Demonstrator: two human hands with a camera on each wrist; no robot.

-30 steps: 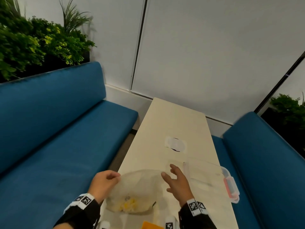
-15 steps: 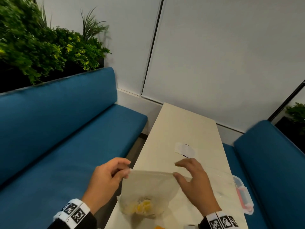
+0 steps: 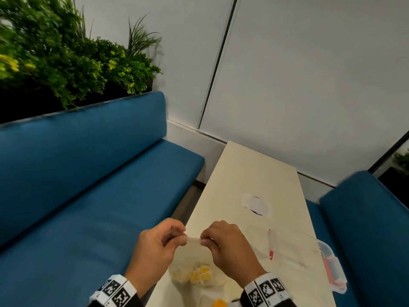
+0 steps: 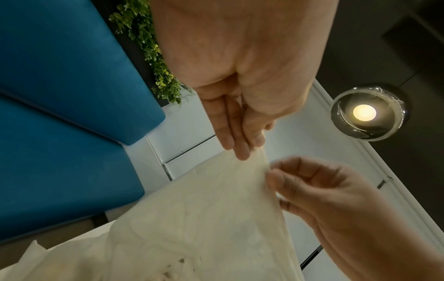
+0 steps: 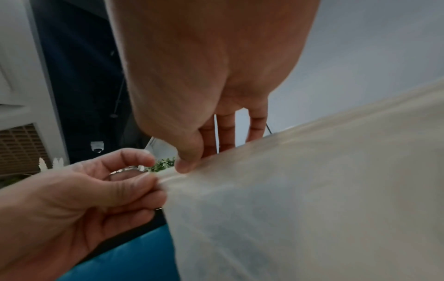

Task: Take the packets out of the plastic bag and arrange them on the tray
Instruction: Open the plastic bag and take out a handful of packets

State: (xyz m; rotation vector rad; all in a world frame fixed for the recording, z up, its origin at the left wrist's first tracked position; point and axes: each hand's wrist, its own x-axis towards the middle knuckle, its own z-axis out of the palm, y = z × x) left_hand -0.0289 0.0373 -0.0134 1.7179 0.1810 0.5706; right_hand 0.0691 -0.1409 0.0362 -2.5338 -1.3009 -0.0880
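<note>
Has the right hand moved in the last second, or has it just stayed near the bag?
Yes. The right hand has swung left across the table, away from the clear tray, to pinch the plastic bag top close beside the left hand.

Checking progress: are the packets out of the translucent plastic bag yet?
Still inside: yellowish packets sit at the bottom of the translucent plastic bag, whose top both hands pinch.

A narrow cream table (image 3: 254, 173) ran toward twelve o'clock, ending at a white panelled wall (image 3: 309, 74). Blue upholstered benches flanked it at nine o'clock (image 3: 88, 173) and three o'clock (image 3: 365, 218). Green plants (image 3: 55, 52) rose behind the left bench. A glass pendant lamp (image 4: 367, 112) glowed overhead.
</note>
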